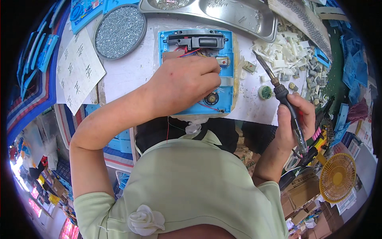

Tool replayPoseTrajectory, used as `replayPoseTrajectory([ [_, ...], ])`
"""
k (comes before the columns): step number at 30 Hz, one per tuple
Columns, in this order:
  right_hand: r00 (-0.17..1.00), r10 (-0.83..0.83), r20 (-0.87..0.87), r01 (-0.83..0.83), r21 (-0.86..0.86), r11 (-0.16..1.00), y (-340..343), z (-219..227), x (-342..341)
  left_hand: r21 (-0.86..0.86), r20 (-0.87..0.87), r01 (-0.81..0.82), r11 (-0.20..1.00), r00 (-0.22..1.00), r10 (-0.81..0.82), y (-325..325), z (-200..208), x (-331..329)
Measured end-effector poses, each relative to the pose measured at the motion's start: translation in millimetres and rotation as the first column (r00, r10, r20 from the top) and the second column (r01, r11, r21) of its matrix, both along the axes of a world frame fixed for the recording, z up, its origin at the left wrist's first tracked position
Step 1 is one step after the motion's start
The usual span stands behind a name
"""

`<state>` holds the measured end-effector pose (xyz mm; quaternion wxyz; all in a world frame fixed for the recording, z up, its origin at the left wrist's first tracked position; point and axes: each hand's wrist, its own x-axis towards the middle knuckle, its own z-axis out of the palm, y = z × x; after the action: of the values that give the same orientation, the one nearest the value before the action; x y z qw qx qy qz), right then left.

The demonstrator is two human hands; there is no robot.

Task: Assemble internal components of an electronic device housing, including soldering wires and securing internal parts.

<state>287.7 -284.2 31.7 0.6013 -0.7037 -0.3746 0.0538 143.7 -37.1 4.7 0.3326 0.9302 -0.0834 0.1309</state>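
Observation:
A blue plastic housing lies in front of me, with a black mechanism, red and yellow wires and a small round speaker inside. My left hand reaches over it with fingers curled down into the wiring. Its fingertips are hidden, so what they pinch does not show. Beside them sits a small metal-and-white motor. In my right hand is a soldering iron, gripped by its black handle. Its tip points up and left, away from the housing, near a loose small motor.
A round tray of screws stands at the upper left, a metal compartment tray at the back. White plastic parts and loose small motors are heaped to the right. A small green-filled pot stands near the iron. A yellow fan is lower right.

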Motion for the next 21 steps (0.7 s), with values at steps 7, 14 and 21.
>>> replayPoseTrajectory([
  [7,0.999,0.013,-0.037,-0.013,-0.004,1.000,0,1,0,0.178,-0.066,0.016,0.984,0.998,-0.005,-5,10,-4],
  [14,0.999,-0.020,-0.036,0.020,-0.020,1.000,0,-3,-1,-0.327,-0.206,-0.147,0.934,0.975,0.082,4,7,2],
  [21,0.999,0.046,0.021,-0.046,0.001,0.999,-3,-1,5,-0.367,-0.207,-0.154,0.917,0.975,0.081,5,5,4],
])
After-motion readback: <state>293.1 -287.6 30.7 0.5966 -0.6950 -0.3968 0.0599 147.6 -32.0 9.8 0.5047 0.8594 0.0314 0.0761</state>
